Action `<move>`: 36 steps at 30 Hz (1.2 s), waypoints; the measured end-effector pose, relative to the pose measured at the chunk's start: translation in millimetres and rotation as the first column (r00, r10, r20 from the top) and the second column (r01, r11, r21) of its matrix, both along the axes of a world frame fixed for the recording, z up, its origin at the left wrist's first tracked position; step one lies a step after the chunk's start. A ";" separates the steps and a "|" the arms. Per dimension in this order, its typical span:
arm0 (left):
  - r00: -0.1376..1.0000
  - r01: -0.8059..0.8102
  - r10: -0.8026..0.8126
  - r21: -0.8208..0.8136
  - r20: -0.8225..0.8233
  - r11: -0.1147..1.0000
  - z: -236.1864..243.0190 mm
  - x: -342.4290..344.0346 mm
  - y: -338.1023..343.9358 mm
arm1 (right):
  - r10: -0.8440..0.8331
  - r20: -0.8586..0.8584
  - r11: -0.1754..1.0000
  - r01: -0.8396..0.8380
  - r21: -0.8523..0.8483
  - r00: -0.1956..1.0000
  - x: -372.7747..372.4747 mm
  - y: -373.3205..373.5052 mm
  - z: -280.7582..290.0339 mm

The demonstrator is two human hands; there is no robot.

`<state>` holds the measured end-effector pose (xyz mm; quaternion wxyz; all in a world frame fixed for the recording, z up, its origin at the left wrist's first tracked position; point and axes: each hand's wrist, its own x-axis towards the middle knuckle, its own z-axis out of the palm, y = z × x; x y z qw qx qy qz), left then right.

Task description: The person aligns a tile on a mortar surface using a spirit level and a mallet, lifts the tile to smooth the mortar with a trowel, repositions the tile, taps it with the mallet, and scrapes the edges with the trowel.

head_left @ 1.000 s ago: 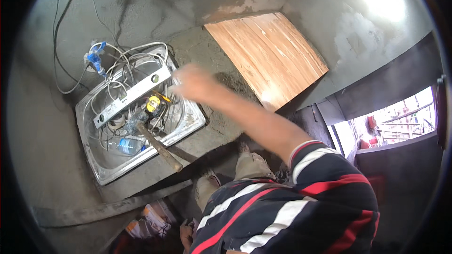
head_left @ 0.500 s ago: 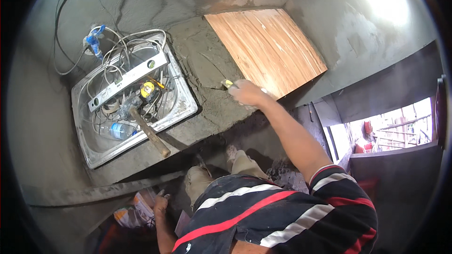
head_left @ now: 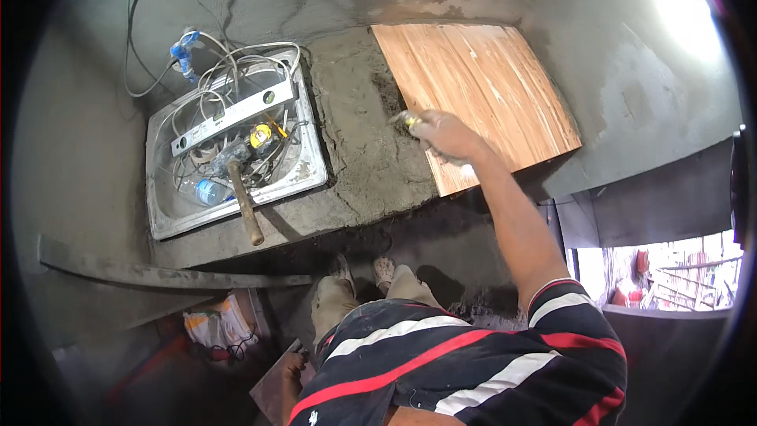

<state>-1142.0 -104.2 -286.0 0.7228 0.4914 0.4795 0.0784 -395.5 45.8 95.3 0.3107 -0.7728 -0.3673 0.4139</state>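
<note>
My right hand [head_left: 445,136] is closed around a small yellow-handled trowel [head_left: 412,121], above the left edge of a wood-patterned tile [head_left: 489,95]. The trowel's blade is blurred and mostly indistinct, over a bed of wet grey mortar [head_left: 359,134]. A dark groove in the mortar runs along the tile's left edge. Low in the view, my left hand [head_left: 293,364] is beside a flat panel [head_left: 270,388] near my legs. Its fingers look curled, but shadow hides whether they grip the panel's edge.
Left of the mortar sits a sink [head_left: 158,189] holding coiled cables, a spirit level [head_left: 229,120], a tape measure [head_left: 260,136], a hammer [head_left: 246,209] and a plastic bottle [head_left: 211,192]. A long bar [head_left: 173,274] crosses at lower left, above a white-orange sack [head_left: 229,322].
My right hand and the trowel have shifted along the tile's left edge, where a dark groove now shows. My left hand has moved from near the sack to the panel. The view has shifted.
</note>
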 end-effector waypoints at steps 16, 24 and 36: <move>0.800 -0.434 0.262 -0.220 -0.540 0.874 25.2 24.3 -42.4 | 0.101 0.366 0.958 0.008 -0.286 0.925 135.8 125.7 4.1; 0.786 -0.473 0.267 -0.265 -0.558 0.840 46.9 43.3 1.2 | 0.094 0.436 0.957 0.040 -0.289 0.895 138.0 167.3 0.9; 0.814 -0.335 0.132 -0.272 -0.565 0.902 39.5 28.4 40.4 | -0.043 0.249 0.981 0.088 -0.172 0.968 112.4 152.3 17.1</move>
